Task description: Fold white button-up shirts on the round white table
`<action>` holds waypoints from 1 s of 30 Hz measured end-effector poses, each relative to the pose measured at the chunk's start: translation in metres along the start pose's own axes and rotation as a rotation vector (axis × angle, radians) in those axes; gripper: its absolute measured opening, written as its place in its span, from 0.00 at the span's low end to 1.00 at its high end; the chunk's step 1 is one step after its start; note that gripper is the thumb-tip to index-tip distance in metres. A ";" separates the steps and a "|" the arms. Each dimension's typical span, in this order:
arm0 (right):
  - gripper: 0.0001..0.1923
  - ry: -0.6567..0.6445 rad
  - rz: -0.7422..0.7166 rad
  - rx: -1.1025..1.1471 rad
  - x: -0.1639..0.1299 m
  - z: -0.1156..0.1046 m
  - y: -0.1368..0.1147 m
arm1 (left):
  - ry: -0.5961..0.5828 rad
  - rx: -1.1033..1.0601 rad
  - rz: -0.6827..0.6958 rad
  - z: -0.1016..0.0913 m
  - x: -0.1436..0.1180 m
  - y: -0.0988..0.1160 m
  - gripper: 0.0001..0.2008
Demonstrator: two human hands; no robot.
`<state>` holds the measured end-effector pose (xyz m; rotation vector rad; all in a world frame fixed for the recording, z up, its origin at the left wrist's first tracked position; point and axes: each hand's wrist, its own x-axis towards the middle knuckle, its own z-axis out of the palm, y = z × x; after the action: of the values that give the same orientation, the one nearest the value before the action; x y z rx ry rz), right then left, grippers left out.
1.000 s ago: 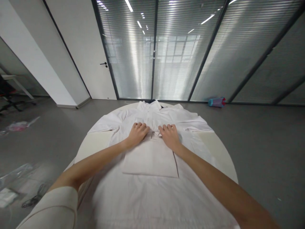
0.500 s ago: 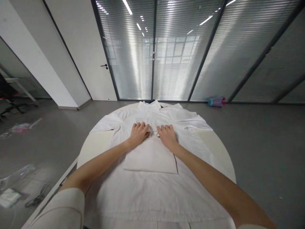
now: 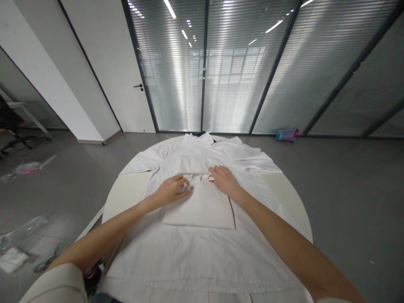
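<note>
A white short-sleeved shirt [image 3: 189, 252] lies spread out, its collar at the far side and its hem close to me. On its middle rests a folded off-white cloth [image 3: 202, 210], with a gap and small folded edges across its upper part. My left hand [image 3: 174, 189] hovers over the left of this cloth, fingers loosely bent and apart from the thumb, holding nothing. At the gap's right end, my right hand [image 3: 222, 179] has its fingers curled on the folded cloth's edge. The thumb of that hand is hidden.
A round pale table [image 3: 287, 198] bears the shirt. On the floor at left lie a clear plastic wrapper [image 3: 23, 231], a white packet [image 3: 13, 260] and a dark cable [image 3: 50, 259]. A blue and purple cylinder [image 3: 287, 134] lies by the glass wall.
My left hand has let go of the folded cloth's upper part and drawn back toward me and to the left. My right hand has stayed nearly in place.
</note>
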<state>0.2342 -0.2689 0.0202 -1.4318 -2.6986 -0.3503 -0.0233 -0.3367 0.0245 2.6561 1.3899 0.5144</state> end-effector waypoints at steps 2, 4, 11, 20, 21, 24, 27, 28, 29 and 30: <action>0.18 -0.022 0.008 0.021 0.001 0.000 0.000 | -0.081 -0.014 0.101 0.002 -0.011 0.005 0.12; 0.18 -0.045 0.017 0.037 0.000 -0.001 0.000 | -0.086 -0.009 0.118 0.003 -0.019 0.010 0.13; 0.24 -0.142 0.040 0.252 0.019 -0.026 0.019 | -0.154 -0.094 0.267 -0.021 -0.049 0.048 0.23; 0.25 -0.346 -0.002 0.501 0.135 -0.035 0.013 | -0.053 0.249 0.463 0.011 -0.054 0.094 0.11; 0.27 -0.377 -0.006 0.505 0.142 -0.033 0.011 | -0.037 0.268 0.456 0.013 -0.052 0.096 0.11; 0.28 -0.435 0.005 0.506 0.149 -0.028 0.011 | -0.023 0.305 0.419 0.013 -0.050 0.101 0.10; 0.24 -0.429 0.035 0.500 0.144 -0.025 0.013 | -0.044 0.328 0.404 0.011 -0.048 0.103 0.09; 0.22 -0.415 0.046 0.498 0.141 -0.025 0.012 | -0.050 0.330 0.402 0.012 -0.048 0.103 0.09; 0.21 -0.398 0.059 0.497 0.137 -0.025 0.012 | -0.053 0.328 0.401 0.014 -0.048 0.103 0.08; 0.20 -0.379 0.071 0.497 0.133 -0.025 0.010 | -0.051 0.324 0.399 0.016 -0.047 0.104 0.08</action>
<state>0.1663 -0.1611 0.0679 -1.5410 -2.7007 0.6152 0.0380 -0.4340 0.0229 3.2059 1.0002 0.2641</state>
